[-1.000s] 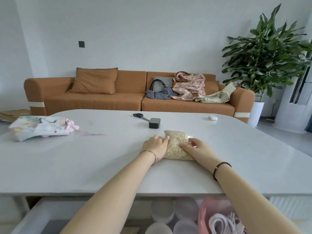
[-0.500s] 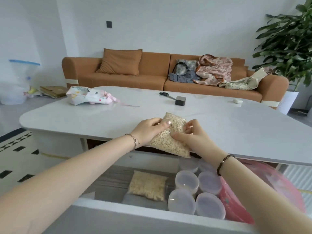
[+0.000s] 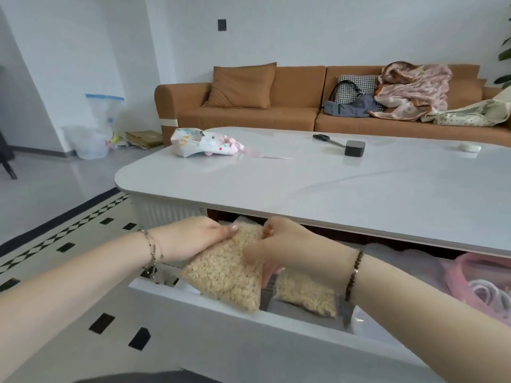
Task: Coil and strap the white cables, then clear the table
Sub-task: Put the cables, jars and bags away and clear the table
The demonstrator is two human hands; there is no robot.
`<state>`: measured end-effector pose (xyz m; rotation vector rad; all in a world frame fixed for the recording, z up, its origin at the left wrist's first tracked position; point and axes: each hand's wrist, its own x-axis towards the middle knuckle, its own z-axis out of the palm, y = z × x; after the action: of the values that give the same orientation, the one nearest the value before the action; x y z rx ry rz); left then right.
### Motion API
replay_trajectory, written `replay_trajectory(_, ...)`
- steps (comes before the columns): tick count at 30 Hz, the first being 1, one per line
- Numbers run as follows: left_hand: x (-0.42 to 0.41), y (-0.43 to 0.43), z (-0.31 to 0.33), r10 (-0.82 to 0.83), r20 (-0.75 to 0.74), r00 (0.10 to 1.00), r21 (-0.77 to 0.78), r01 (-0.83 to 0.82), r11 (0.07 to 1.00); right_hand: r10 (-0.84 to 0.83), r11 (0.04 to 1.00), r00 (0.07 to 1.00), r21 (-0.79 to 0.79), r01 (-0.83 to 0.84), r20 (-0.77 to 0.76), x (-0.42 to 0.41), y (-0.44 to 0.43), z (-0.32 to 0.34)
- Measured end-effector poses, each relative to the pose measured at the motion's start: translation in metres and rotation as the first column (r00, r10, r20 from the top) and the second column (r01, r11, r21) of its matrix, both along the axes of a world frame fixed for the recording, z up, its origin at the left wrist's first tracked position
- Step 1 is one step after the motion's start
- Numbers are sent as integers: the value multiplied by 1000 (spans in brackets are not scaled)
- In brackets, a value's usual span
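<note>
Glossy white table [image 3: 359, 189], open drawer [image 3: 249, 341] below, left hand [image 3: 193, 239] and right hand [image 3: 290, 250] gripping lumpy clear grain bag [image 3: 224, 275]

Along the far wall we see an orange sofa [image 3: 298, 113] with a matching cushion [image 3: 243, 85] at its left end and a checked bag [image 3: 351, 87] beside a crumpled pink blanket [image 3: 412, 87] toward its right. Above it we note a dark wall plate [image 3: 221, 24]; far left, a clear plastic bag [image 3: 95, 134] stands on the floor [image 3: 55, 183].
</note>
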<state>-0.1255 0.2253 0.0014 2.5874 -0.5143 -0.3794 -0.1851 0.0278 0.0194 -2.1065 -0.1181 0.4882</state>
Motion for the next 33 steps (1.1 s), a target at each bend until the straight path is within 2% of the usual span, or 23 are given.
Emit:
replay_trajectory(3, 1, -3, -23, -19, -49, 999, 156, 27, 987, -35, 999, 998, -25, 34, -43, 11, 7, -20)
replay_trajectory(9, 17, -19, -50, -95, -79, 992, 262, 112, 959, -45, 988, 992, -150, 27, -117, 34, 0, -52)
replay_trajectory(13, 25, -19, -65, -100, -17, 995, 484, 96, 870, -34, 986, 989, -165, 11, -141, 41, 0, -75)
replay_trajectory(15, 22, -20, -70, -113, 11, 994, 571, 86, 817, 18, 966, 999, -255, -31, -50, 40, 2, -82)
replay_trajectory(18, 19, -20, -67, -128, 62, 990, 531, 76, 844, 127, 915, 984, -399, -68, 125, 39, 3, -83)
replay_trajectory(21, 20, -22, -64, -136, -7, 991, 481, 122, 868, 216, 891, 953, -443, -103, 213, 39, 1, -85)
replay_trajectory(24, 16, -26, -58, -136, -131, 982, 487, 184, 854, 328, 795, 937, -570, -206, 119, 38, -2, -86)
replay_trajectory(27, 16, -25, -55, -141, -170, 975, 464, 206, 862, 338, 713, 937, -673, -196, 85, 34, -4, -77)
replay_trajectory(30, 2, -37, -39, -70, -142, 987, 562, 138, 815, 360, 665, 931, -718, -208, 63, 35, -3, -73)
replay_trajectory(31, 0, -45, -31, -103, -133, 986, 641, 165, 749, 371, 652, 928, -722, -232, 37, 35, -3, -72)
replay_trajectory(32, -18, -58, -7, -221, -140, 965, 682, 256, 685, 378, 645, 926, -722, -253, 14, 34, -5, -70)
replay_trajectory(33, -47, -64, 18, -279, -183, 943, 606, 332, 723, 381, 645, 924, -719, -258, 10, 33, -8, -67)
